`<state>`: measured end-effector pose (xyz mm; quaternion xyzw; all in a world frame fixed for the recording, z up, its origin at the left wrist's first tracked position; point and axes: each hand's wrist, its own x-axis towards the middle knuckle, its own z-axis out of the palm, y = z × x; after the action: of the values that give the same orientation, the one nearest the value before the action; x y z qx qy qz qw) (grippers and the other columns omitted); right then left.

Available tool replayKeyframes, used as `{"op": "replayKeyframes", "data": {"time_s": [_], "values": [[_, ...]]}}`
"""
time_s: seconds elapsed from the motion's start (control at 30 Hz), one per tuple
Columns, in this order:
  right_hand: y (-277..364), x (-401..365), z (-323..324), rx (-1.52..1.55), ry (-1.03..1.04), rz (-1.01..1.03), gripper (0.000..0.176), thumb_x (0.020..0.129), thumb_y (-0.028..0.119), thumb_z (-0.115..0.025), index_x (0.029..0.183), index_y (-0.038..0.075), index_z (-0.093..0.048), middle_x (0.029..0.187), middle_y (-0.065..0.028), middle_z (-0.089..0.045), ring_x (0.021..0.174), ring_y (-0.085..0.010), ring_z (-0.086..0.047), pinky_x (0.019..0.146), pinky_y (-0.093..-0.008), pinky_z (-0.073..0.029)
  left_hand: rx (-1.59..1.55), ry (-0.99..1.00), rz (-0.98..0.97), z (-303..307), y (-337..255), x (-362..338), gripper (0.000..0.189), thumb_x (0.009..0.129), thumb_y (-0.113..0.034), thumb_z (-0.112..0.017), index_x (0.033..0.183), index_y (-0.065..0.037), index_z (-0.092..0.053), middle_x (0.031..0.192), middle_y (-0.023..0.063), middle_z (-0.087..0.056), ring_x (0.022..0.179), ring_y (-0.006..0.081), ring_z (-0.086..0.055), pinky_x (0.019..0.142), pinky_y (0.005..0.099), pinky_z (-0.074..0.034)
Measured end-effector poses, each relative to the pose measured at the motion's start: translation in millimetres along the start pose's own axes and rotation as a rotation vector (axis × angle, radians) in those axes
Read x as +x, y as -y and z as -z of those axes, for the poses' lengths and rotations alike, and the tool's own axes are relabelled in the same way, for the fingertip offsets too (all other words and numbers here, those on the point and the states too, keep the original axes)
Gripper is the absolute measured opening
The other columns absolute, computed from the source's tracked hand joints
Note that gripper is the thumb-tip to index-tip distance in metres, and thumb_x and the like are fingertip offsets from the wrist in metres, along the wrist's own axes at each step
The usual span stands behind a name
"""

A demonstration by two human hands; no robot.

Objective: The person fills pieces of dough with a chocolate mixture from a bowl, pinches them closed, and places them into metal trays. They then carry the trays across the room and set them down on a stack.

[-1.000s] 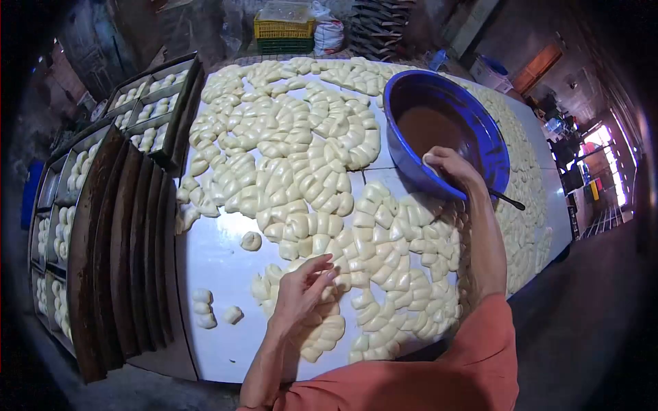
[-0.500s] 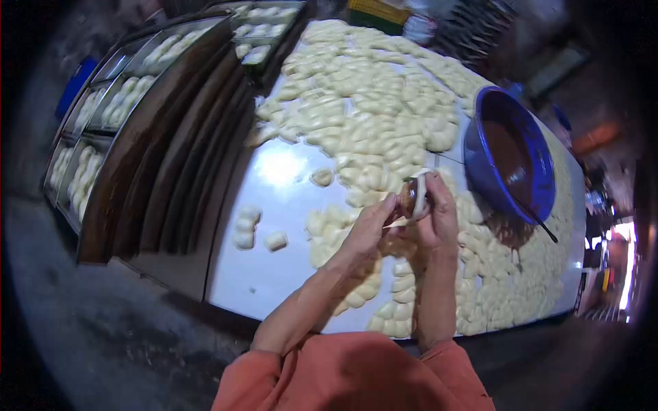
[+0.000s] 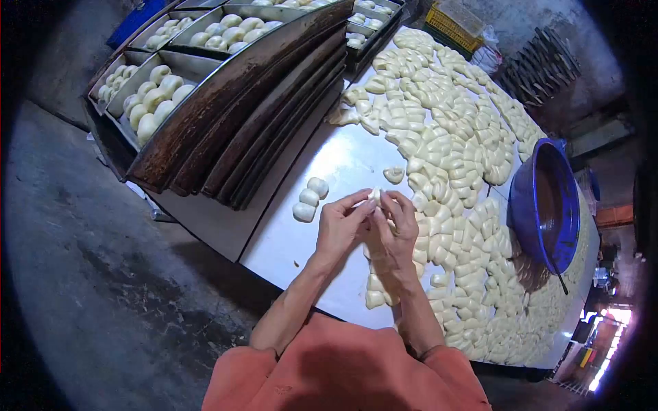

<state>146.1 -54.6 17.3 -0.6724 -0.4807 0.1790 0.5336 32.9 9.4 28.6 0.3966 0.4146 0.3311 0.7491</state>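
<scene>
Both hands meet over the white tabletop [image 3: 343,154], pinching one small pale dough piece [image 3: 375,195] between thumbs and fingertips. My left hand [image 3: 340,226] grips it from the left and my right hand [image 3: 399,222] from the right. Fingers cover most of the dough, and no filling shows on it. Left of my left hand lies a short row of smooth dough balls [image 3: 309,200], touching one another. A single dough piece [image 3: 393,175] rests just beyond my fingers. Many flattened dough pieces [image 3: 459,130] spread across the table to the right.
A blue basin [image 3: 524,198] with brown paste [image 3: 548,205] stands on the right, a dark handle [image 3: 561,279] over its rim. Stacked metal trays [image 3: 226,144] of dough balls [image 3: 156,99] rise at the left. A yellow crate [image 3: 449,31] sits at the back.
The view has swung, so the table sits differently. Brown filling showed in the dough between my hands earlier; now only pale dough shows there. A loose piece beside the row is out of sight.
</scene>
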Motion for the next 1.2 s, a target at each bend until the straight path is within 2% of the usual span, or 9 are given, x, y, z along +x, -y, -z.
{"op": "replayKeyframes", "data": {"time_s": [0.1,0.23,0.47,0.6,0.73,0.9,1.0,1.1,1.2], "values": [[0.1,2.9,-9.8,0.056,-0.106,0.030,0.014,0.090,0.007,-0.065,0.101,-0.002,-0.067,0.096,-0.0075,-0.058,0.076,-0.0134,-0.057,0.067,-0.0260,-0.047,0.072,0.008,-0.094,1.2,-0.6,3.4,0.036,0.089,-0.016,-0.070,0.118,0.004,-0.064,0.093,0.0043,-0.068,0.077,0.0056,-0.061,0.065,0.0196,-0.049],[17.8,10.5,-1.8,0.467,0.078,-0.468,0.018,0.091,0.006,-0.062,0.105,-0.004,-0.066,0.092,-0.0045,-0.060,0.079,-0.0109,-0.056,0.069,-0.0248,-0.046,0.057,0.078,0.005,8.6,-6.9,17.2,0.029,0.090,-0.023,-0.070,0.112,-0.004,-0.067,0.096,0.0024,-0.068,0.080,0.0058,-0.062,0.062,0.0176,-0.049],[0.0,2.2,11.5,0.242,0.278,-0.049,0.034,0.088,0.006,-0.066,0.122,0.002,-0.061,0.114,-0.0074,-0.057,0.097,-0.0141,-0.056,0.085,-0.0276,-0.046,0.122,0.143,0.088,16.7,-33.7,12.0,0.029,0.091,-0.025,-0.069,0.110,-0.004,-0.067,0.091,0.0020,-0.068,0.078,0.0076,-0.064,0.064,0.0210,-0.053],[-9.6,0.6,4.7,0.316,0.104,0.020,0.019,0.088,0.009,-0.068,0.106,0.004,-0.065,0.113,-0.0122,-0.058,0.097,-0.0172,-0.056,0.083,-0.0293,-0.046,0.088,0.234,0.063,24.1,-19.5,0.7,0.029,0.092,-0.017,-0.067,0.117,-0.004,-0.066,0.102,0.0044,-0.067,0.088,0.0081,-0.063,0.067,0.0230,-0.055],[-0.1,-12.1,-17.2,0.446,-0.019,-0.123,0.019,0.089,0.014,-0.069,0.103,0.002,-0.062,0.108,-0.0103,-0.060,0.099,-0.0163,-0.055,0.083,-0.0289,-0.046,0.054,0.260,-0.007,30.6,-9.4,-3.1,0.024,0.097,-0.014,-0.060,0.117,-0.003,-0.065,0.100,0.0028,-0.067,0.085,0.0070,-0.062,0.069,0.0234,-0.055],[-5.8,-11.6,-18.1,0.196,0.041,-0.227,0.021,0.089,0.018,-0.071,0.097,0.001,-0.063,0.079,-0.0026,-0.063,0.068,-0.0098,-0.055,0.062,-0.0252,-0.047,0.189,0.206,0.036,33.9,-3.1,-18.4,0.024,0.098,-0.018,-0.058,0.112,-0.001,-0.066,0.094,0.0006,-0.066,0.081,0.0050,-0.060,0.069,0.0220,-0.053],[11.9,-17.5,-10.9,0.262,0.099,-0.329,0.020,0.090,0.015,-0.069,0.102,0.000,-0.065,0.091,-0.0072,-0.065,0.078,-0.0124,-0.059,0.066,-0.0262,-0.048,0.222,0.125,0.030,38.1,7.6,-18.2,0.028,0.099,-0.024,-0.057,0.109,0.000,-0.068,0.088,0.0003,-0.066,0.076,0.0047,-0.059,0.064,0.0206,-0.051],[16.6,-14.4,-0.4,0.020,0.290,0.147,0.024,0.089,0.013,-0.068,0.109,-0.001,-0.065,0.098,-0.0095,-0.065,0.085,-0.0156,-0.060,0.072,-0.0274,-0.049,0.302,0.084,-0.026,45.2,6.2,-20.0,0.032,0.100,-0.026,-0.054,0.117,0.000,-0.064,0.084,0.0015,-0.066,0.070,0.0073,-0.062,0.061,0.0212,-0.052],[6.8,-5.6,0.9,0.117,0.367,-0.100,0.032,0.087,0.011,-0.068,0.116,-0.001,-0.061,0.101,-0.0099,-0.065,0.087,-0.0179,-0.061,0.075,-0.0276,-0.049,0.172,-0.107,0.091,40.9,-3.1,-37.3,0.038,0.101,-0.027,-0.052,0.127,0.000,-0.056,0.085,0.0049,-0.068,0.071,0.0096,-0.065,0.061,0.0232,-0.054]]}}
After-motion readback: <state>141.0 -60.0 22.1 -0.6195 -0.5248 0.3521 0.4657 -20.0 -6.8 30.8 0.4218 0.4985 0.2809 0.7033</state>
